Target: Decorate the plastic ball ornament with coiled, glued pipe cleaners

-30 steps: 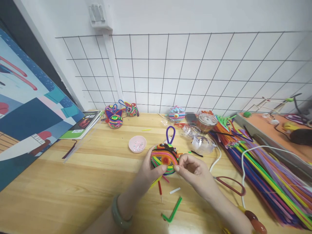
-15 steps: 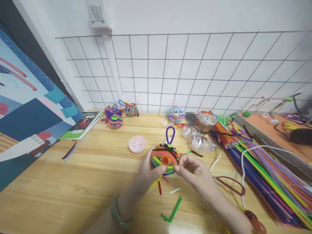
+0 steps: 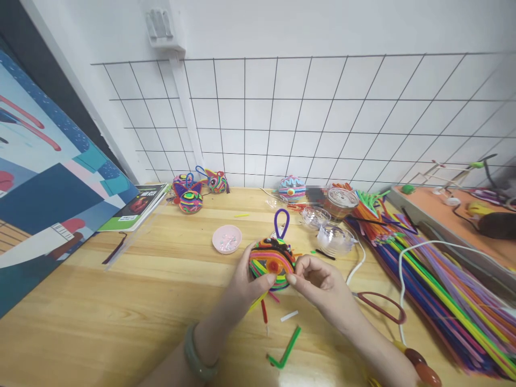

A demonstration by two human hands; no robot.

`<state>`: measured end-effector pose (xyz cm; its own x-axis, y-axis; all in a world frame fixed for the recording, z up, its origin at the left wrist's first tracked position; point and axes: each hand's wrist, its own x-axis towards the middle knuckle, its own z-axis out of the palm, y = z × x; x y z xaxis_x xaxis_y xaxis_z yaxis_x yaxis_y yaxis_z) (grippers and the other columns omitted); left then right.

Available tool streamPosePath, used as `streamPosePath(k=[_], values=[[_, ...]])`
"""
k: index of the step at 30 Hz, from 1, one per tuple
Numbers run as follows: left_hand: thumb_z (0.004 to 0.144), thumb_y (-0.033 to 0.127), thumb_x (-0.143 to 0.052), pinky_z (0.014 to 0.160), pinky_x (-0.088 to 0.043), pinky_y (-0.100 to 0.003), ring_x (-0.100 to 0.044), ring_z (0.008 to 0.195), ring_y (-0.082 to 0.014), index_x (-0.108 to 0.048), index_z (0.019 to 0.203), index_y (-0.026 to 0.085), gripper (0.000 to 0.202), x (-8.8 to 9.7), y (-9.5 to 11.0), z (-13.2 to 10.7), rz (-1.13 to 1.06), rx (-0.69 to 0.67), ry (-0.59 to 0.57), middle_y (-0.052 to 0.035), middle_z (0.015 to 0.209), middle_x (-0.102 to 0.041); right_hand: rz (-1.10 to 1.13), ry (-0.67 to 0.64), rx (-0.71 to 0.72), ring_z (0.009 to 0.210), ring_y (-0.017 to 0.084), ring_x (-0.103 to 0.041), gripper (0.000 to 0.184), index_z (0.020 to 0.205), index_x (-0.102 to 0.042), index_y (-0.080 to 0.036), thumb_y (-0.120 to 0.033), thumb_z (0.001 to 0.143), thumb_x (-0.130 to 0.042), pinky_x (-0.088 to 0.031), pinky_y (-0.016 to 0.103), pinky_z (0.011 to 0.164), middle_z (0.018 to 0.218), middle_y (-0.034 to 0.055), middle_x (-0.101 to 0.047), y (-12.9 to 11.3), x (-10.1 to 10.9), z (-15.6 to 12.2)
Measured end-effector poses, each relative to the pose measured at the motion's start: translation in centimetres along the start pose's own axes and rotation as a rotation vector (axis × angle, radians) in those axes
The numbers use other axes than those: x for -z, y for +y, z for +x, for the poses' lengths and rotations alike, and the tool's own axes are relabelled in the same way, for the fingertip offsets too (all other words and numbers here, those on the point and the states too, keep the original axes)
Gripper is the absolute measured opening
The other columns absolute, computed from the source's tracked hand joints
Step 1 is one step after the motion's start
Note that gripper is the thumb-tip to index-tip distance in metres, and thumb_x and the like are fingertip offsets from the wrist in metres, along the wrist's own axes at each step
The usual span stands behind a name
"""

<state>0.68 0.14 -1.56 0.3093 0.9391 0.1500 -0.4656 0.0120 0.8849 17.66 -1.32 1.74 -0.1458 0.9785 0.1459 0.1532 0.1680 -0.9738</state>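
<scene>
A round ornament (image 3: 267, 254) covered in curved strips of coloured pipe cleaner, with an orange disc on its front and a purple loop (image 3: 281, 223) on top, is held over the table. My left hand (image 3: 252, 279) grips its left side, thumb on the front just below the disc. At its right edge, the thumb and bent fingers of my right hand (image 3: 318, 279) pinch the strips; the tips are partly hidden. Beneath lie a bent green pipe cleaner (image 3: 287, 352), a red piece (image 3: 264, 312) and a short white piece (image 3: 289, 316).
A pink dish (image 3: 227, 239) of small shiny bits stands left of the ornament. Clear plastic shells (image 3: 335, 238), red-handled scissors (image 3: 381, 306), a white cable (image 3: 400, 274) and a pile of pipe cleaners (image 3: 435, 306) lie to the right. Finished ornaments (image 3: 191, 201) sit by the wall grid.
</scene>
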Motion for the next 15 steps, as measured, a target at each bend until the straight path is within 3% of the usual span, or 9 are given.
streamPosePath(k=[5, 15], values=[[0.075, 0.027, -0.073, 0.104, -0.039, -0.047, -0.056, 0.118, -0.0308, -0.039, 0.136, 0.021, 0.070, -0.16, 0.20, -0.18, -0.011, -0.004, -0.004, -0.0128, 0.126, -0.062, 0.004, -0.003, -0.008, 0.057, 0.012, -0.043, 0.030, 0.063, -0.050, -0.021, -0.040, 0.075, -0.068, -0.034, 0.026, 0.055, 0.058, -0.0032, -0.049, -0.05, -0.03, -0.07], [0.072, 0.029, -0.075, 0.097, -0.046, -0.044, -0.059, 0.114, -0.0306, -0.041, 0.135, 0.020, 0.073, -0.36, 0.01, -0.30, -0.051, -0.023, -0.013, -0.0128, 0.121, -0.064, 0.007, 0.008, 0.028, 0.056, 0.012, -0.043, 0.026, 0.063, -0.051, -0.021, -0.037, 0.076, -0.068, -0.033, 0.026, 0.055, 0.057, -0.0036, -0.050, -0.26, -0.09, -0.24]])
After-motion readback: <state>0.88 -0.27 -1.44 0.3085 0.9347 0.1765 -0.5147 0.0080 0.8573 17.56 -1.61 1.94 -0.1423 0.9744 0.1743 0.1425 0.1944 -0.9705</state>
